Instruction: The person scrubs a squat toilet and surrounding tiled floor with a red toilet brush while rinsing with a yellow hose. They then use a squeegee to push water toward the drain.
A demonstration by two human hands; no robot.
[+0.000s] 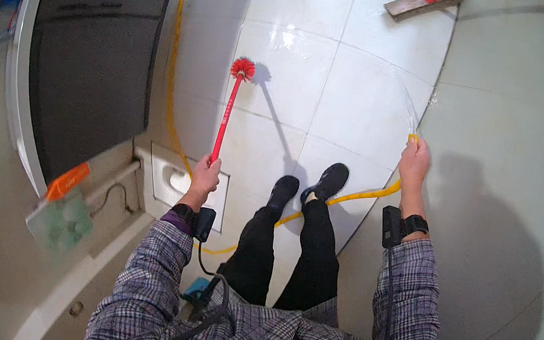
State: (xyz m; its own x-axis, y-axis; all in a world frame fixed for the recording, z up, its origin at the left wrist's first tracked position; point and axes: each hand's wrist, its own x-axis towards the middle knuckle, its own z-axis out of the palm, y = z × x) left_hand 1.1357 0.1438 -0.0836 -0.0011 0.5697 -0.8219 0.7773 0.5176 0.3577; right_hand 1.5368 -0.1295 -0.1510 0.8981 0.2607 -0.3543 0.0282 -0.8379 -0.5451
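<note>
My left hand (pixel 204 178) grips the lower handle of a red round-headed toilet brush (pixel 228 112). Its bristle head (pixel 243 69) points away from me over the floor and casts a shadow. In my right hand (pixel 415 163) is the end of a yellow hose (pixel 367 193), and a clear stream of water (pixel 408 102) arcs from it toward the tiles. The hose runs back behind my legs. White floor tiles (pixel 276 141) in front of my feet look wet and shiny.
A white squat toilet (pixel 155 181) is set in the floor at left. Beside it stands a dark-topped counter (pixel 95 56), with more yellow hose (pixel 176 43) along it. A floor squeegee (pixel 423 4) rests at the far right. A tiled wall (pixel 501 137) borders the right side.
</note>
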